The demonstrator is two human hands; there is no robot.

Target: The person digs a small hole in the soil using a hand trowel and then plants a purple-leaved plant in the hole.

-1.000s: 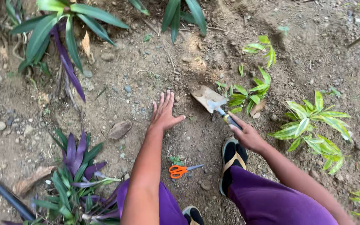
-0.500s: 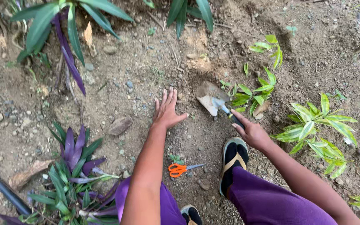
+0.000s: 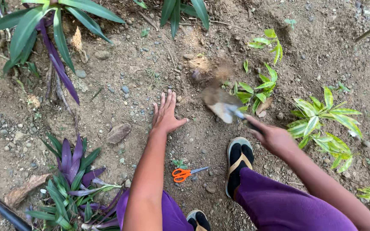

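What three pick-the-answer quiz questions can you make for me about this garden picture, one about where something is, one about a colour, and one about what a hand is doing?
1. Where do the scissors lie?
A. On the soil between the person's two legs
B. On top of a plant
C. In the left hand

2. What colour are the scissors' handles?
A. Blue
B. Orange
C. White

3. What is the left hand doing?
A. Holding a stone
B. Gripping the trowel
C. Resting flat on the soil, fingers spread

Answers:
1. A, the scissors sit on bare ground between the purple trouser legs, near the sandal.
2. B, the handle loops are bright orange.
3. C, the left hand lies open on the soil, while the right hand grips the trowel.
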